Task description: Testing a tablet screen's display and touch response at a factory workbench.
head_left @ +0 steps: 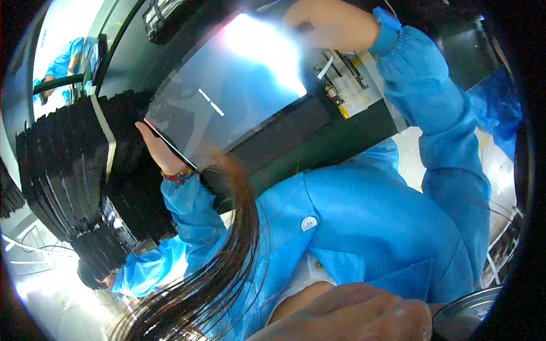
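A large flat glossy panel (205, 108), like a display screen, is tilted in front of me, with strong white glare on its upper part and a short white strip on its face. My left hand (156, 149) grips the panel's left edge, its fingers partly hidden behind it. My right hand (333, 25) is by the panel's upper right end, bent at the wrist. Glare and the picture's upper edge hide its fingers, so I cannot tell how it holds. Close below my right hand lies a pale plate with small electronic parts (347, 82).
A tall bank of black ribbed trays (62, 165), bound with a pale strap (105, 133), stands at the left. A dark green work surface (347, 133) lies under the panel. People in blue clothing (151, 267) are at lower left and upper left (62, 59).
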The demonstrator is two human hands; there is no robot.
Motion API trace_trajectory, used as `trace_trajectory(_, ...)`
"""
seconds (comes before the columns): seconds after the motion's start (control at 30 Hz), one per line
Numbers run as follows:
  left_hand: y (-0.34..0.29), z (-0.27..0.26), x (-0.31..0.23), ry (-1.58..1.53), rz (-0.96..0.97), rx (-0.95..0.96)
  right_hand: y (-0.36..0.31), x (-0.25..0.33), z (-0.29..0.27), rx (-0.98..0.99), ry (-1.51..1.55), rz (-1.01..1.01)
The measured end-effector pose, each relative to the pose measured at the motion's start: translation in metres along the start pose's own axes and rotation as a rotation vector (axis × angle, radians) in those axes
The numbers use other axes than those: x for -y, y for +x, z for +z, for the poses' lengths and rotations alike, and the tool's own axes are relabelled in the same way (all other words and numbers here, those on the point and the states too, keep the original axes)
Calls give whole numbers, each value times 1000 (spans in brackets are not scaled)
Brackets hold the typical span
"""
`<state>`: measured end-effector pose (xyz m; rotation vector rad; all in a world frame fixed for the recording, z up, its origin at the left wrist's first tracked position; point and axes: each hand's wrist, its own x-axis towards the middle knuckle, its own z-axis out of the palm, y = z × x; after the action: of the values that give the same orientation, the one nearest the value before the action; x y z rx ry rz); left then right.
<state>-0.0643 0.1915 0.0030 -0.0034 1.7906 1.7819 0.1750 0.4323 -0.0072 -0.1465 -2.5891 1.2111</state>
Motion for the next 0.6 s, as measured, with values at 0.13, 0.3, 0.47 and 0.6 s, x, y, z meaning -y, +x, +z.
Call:
trace_trajectory(0.13, 26, -36, 9, -215, -179, 371, -4, 10, 0, -29, 8, -24)
trace_trajectory(0.3, 19, -24, 13, -184, -67, 422, -80, 6, -10, -529, -797, 48)
trace_trajectory(0.47, 38, -43, 19, -229, -75, 493, -155, -7, -21, -626, -1162, 312)
trace_trajectory(0.6, 33, -38, 14, -236, -118, 494, -168, -21, -3, -647, -1107, 433)
